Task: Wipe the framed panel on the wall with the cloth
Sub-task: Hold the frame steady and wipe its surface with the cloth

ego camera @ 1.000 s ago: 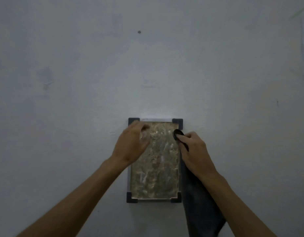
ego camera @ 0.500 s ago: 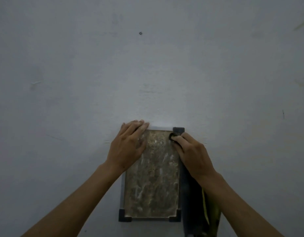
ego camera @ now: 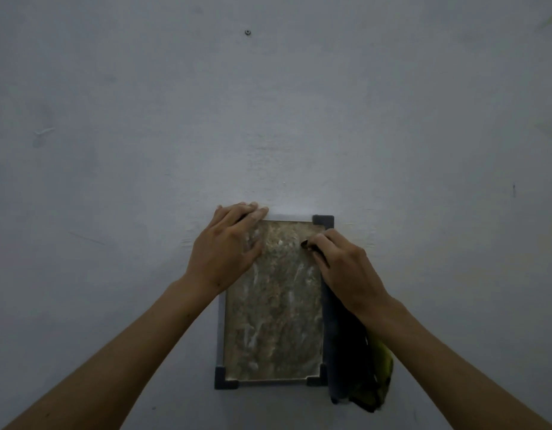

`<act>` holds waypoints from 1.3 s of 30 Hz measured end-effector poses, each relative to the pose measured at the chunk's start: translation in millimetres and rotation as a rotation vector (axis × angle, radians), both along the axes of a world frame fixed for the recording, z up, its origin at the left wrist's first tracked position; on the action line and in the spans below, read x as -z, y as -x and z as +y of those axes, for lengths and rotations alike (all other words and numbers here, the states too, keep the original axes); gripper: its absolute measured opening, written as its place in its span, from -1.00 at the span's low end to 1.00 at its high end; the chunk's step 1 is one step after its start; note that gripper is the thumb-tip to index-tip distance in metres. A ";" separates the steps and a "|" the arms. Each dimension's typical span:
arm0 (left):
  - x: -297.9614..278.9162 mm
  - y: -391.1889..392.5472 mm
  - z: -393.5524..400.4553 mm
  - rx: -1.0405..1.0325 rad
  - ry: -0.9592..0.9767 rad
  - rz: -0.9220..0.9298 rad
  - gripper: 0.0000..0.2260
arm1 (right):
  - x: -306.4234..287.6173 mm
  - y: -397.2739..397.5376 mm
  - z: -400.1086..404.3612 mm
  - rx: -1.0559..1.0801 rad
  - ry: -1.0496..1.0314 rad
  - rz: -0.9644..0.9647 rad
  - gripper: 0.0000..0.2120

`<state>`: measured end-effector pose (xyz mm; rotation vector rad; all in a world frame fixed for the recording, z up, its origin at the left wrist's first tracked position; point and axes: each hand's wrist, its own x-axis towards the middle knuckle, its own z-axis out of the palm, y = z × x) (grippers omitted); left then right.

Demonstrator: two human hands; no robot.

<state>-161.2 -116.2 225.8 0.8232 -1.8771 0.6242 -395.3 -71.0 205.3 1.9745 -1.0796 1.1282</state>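
Right now my left hand (ego camera: 229, 246) lies flat, steadying the framed panel (ego camera: 273, 305) at its top-left corner; my right hand (ego camera: 343, 265) pinches the cloth (ego camera: 355, 361) at its upper right edge. Its long axis runs downward, so I'd wipe that way.

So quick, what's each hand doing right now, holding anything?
Left hand: open, fingers straight, lying flat on the framed panel's top left corner.
Right hand: closed, gripping the dark cloth, which hangs down beside the panel.
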 end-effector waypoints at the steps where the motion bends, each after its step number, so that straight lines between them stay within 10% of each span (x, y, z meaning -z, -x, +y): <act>1: -0.5 0.1 0.3 -0.003 -0.002 -0.003 -0.51 | -3.9 1.3 0.3 0.009 -0.010 0.024 -0.87; 39: -14.9 1.1 9.9 -0.086 -0.037 -0.047 -0.56 | -21.5 -10.4 7.8 0.158 -0.042 0.092 -0.87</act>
